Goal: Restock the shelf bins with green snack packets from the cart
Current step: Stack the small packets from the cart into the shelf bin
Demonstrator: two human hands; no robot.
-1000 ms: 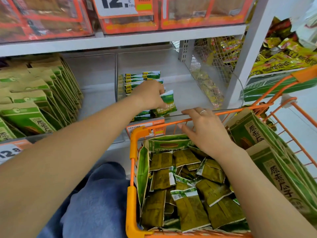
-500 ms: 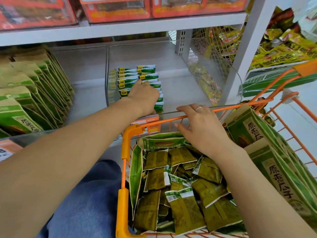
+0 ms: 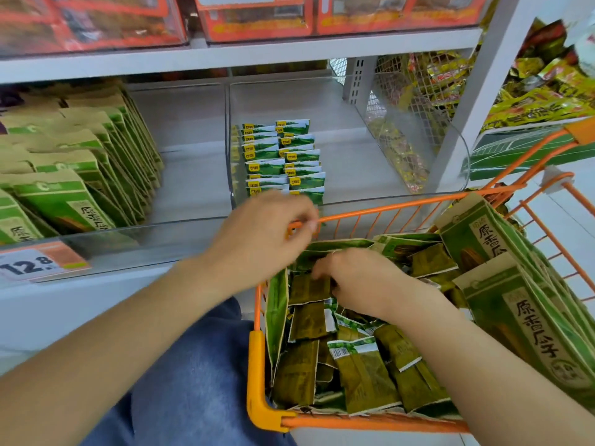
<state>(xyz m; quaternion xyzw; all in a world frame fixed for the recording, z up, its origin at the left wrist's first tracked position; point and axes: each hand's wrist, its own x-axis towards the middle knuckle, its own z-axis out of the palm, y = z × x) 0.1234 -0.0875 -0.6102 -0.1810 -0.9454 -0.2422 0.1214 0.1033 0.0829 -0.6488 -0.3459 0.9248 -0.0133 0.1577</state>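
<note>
**Hands at the cart's far rim, bin part-filled**

An orange cart (image 3: 257,349) stood near and right, and in it lay a loose heap of olive-green snack packets (image 3: 360,365), with tall green boxes (image 3: 515,317) leaned against its right side. On the shelf (image 3: 225,59) beyond, a clear middle bin (image 3: 402,201) held two rows of small green-and-white packets (image 3: 283,159) stood on edge along its left wall; the rest of that bin's floor showed bare. The bin to the left was packed with upright green bags (image 3: 64,175), and a price tag (image 3: 35,263) was fixed on its front. Yellow packets (image 3: 531,101) were seen behind mesh at far right, and red boxes (image 3: 254,14) on the shelf above.

The left hand (image 3: 257,233) was held over the cart's far rim, its fingers loosely curled and blurred; whether anything was pinched in its grip could not be told. The right hand (image 3: 363,278) was laid down among the cart packets, fingers bent onto them; its grip was likewise not clear.

Half a second before, the left hand had been pressed on the rows in the bin; it had since been drawn back to the cart rim. The right hand had been moved down from the rim into the heap.
</note>
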